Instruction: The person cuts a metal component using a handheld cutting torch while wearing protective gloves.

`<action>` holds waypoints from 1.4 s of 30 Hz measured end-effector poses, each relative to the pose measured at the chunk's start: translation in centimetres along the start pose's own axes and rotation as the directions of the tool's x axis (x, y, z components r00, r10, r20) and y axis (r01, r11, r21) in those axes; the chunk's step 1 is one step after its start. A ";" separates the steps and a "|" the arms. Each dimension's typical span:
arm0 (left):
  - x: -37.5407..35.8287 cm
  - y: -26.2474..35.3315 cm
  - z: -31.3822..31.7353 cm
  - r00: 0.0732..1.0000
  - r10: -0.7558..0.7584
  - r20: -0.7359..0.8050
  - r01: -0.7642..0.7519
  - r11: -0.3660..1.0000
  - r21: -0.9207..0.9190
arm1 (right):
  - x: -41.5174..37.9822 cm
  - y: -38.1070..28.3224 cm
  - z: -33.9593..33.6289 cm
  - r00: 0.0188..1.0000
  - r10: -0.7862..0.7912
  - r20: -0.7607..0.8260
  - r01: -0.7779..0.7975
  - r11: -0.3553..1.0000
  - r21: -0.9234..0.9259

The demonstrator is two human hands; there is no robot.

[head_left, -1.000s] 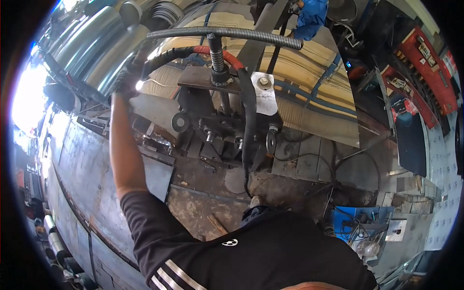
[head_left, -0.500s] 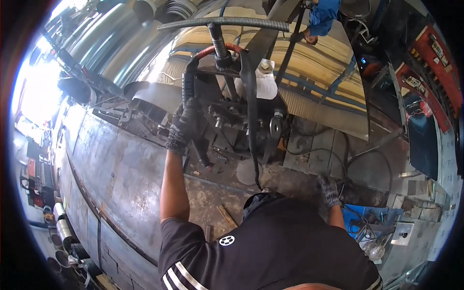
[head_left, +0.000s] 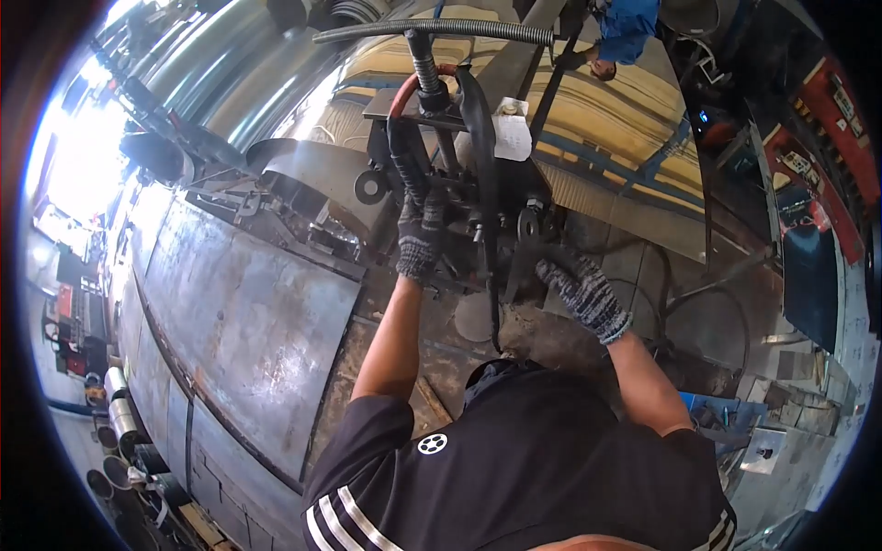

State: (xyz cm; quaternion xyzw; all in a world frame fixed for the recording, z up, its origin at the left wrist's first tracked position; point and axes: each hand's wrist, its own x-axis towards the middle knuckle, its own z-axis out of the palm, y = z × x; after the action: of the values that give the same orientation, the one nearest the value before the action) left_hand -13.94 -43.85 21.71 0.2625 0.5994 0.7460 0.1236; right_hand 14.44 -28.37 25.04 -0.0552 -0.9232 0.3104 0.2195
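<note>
Black shirt [head_left: 560,459] nearest, one round white emblem [head_left: 432,444] on the chest; one blue tray [head_left: 730,410] past the right elbow, contents too small to tell. Further out, two hands in grey knit gloves: left hand [head_left: 421,237] wrapped around one black ribbed handle [head_left: 405,161] at the machine's [head_left: 390,107] left side; right hand [head_left: 590,298] just beside one metal ring [head_left: 528,223], fingertips blurred, cannot tell whether spread or closed. Beyond, one upright threaded post [head_left: 424,64] beneath one coiled bar [head_left: 441,29]; far right, two red trays [head_left: 779,145], small pale pieces inside; farthest, one person in blue [head_left: 629,32].
</note>
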 end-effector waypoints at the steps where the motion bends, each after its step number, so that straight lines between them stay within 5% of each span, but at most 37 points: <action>1: 0.2 0.3 -0.4 1.000 -0.013 0.022 0.013 0.999 0.036 | 0.1 -0.2 0.2 0.990 -0.137 -0.015 0.135 0.984 -0.115; 6: 0.4 4.7 -0.3 0.996 0.079 -0.032 -0.080 0.997 -0.024 | -1.0 -0.7 -0.9 0.976 0.192 0.105 -0.211 0.953 0.218; 8: 1.0 5.8 -0.3 0.954 0.286 -0.092 -0.286 0.958 0.008 | -3.6 1.9 -0.9 0.946 0.285 0.153 -0.319 0.900 0.296; 11: 3.0 5.9 -3.0 0.958 0.286 -0.036 -0.280 0.953 0.119 | -7.6 5.0 -0.5 0.890 0.408 0.205 -0.416 0.909 -0.002; 14: 3.9 9.3 -3.9 0.972 0.232 -0.025 -0.217 0.938 0.272 | -10.6 5.4 -1.2 0.915 0.399 0.061 -0.404 0.910 0.092; 16: 5.2 9.8 -5.5 0.999 0.015 -0.033 -0.008 0.980 0.198 | -15.0 8.4 -0.1 0.970 0.242 -0.036 -0.244 0.946 -0.211; 17: 6.4 8.9 -6.8 0.984 0.172 0.047 -0.177 0.916 0.359 | -16.6 8.8 -0.1 0.981 0.183 -0.059 -0.193 0.930 -0.314; 18: 8.2 6.8 -8.4 0.984 0.174 0.046 -0.179 0.915 0.361 | -17.5 8.5 -0.5 0.938 0.340 -0.062 -0.346 0.914 -0.211; 19: 10.1 4.0 -10.0 0.933 0.345 0.102 -0.359 0.882 0.305 | -18.5 7.9 -0.4 0.868 0.494 -0.053 -0.496 0.862 -0.103; 21: 10.6 4.5 -9.5 0.849 0.506 0.154 -0.529 0.815 0.236 | -23.0 10.6 1.1 0.809 0.587 -0.014 -0.587 0.809 0.011; 24: 9.1 9.2 -5.7 0.953 0.287 0.095 -0.302 0.883 0.358 | -28.6 13.6 4.0 0.781 0.624 0.021 -0.623 0.777 0.093; 26: 9.5 9.0 -4.6 0.920 0.386 0.072 -0.392 0.893 0.224 | -32.9 16.8 7.1 0.814 0.581 0.001 -0.580 0.812 0.070; 28: 9.0 10.2 -2.9 0.887 0.460 0.050 -0.459 0.863 0.211 | -36.4 20.1 10.0 0.936 0.338 -0.100 -0.350 0.859 -0.374; 29: 8.5 11.3 -1.9 0.824 0.559 0.094 -0.491 0.621 0.610 | -36.9 20.2 10.2 0.963 0.245 -0.115 -0.269 0.813 -0.516; 30: 8.0 12.3 -1.0 0.761 0.623 0.184 -0.413 0.245 0.877 | -35.4 17.2 8.5 0.877 0.469 -0.109 -0.480 0.839 -0.257; 32: 7.6 14.2 1.4 0.827 0.548 0.128 -0.373 0.363 0.854 | -31.5 12.7 5.7 0.755 0.652 -0.070 -0.653 0.757 0.015; 34: 6.8 14.6 1.5 0.884 0.459 0.083 -0.322 0.472 0.821 | -29.6 10.4 4.1 0.702 0.712 0.020 -0.687 0.684 -0.244; 37: 7.9 14.4 -0.9 0.913 0.387 0.130 -0.290 0.391 0.874 | -29.7 10.5 4.9 0.693 0.712 -0.113 -0.720 0.691 -0.062; 39: 8.5 13.6 -2.3 0.933 0.355 0.058 -0.256 0.544 0.799 | -30.3 11.3 4.8 0.684 0.721 -0.112 -0.729 0.671 -0.134; 42: 9.7 13.3 -3.6 0.868 0.482 0.116 -0.263 0.248 0.933 | -30.5 11.7 3.2 0.623 0.780 -0.058 -0.773 0.603 -0.198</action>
State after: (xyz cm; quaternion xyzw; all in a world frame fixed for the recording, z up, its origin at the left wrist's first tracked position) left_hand -22.25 -45.33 36.32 0.3456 0.8412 0.3007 -0.2871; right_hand 39.97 -28.02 4.46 -0.4669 -0.8379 0.2797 0.0401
